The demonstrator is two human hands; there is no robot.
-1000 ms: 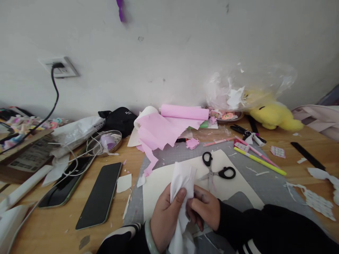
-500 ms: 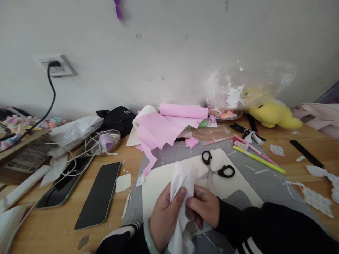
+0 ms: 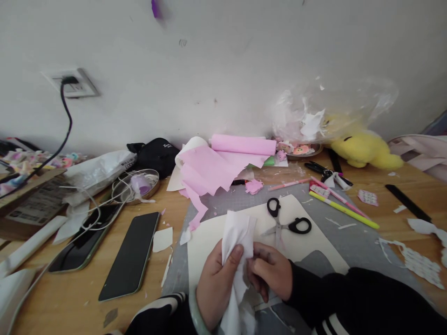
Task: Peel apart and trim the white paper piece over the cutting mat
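My left hand grips a piece of crumpled white paper, thumb pressed on its front. My right hand pinches the same white paper from the right side, fingers curled against it. Both hands hover low over a cream sheet lying on a grey cutting mat. Black-handled scissors rest shut on the cream sheet just beyond my right hand.
Two phones lie left on the wooden desk, with white cables and a metal dish. Pink paper roll and torn pink sheets sit behind the mat. Pens, paper scraps, a yellow plush toy and plastic bag lie right.
My hands have shifted the white paper slightly; the fingers of my right hand have worked along its edge. The view has drifted a little. Nothing else on the desk moved.
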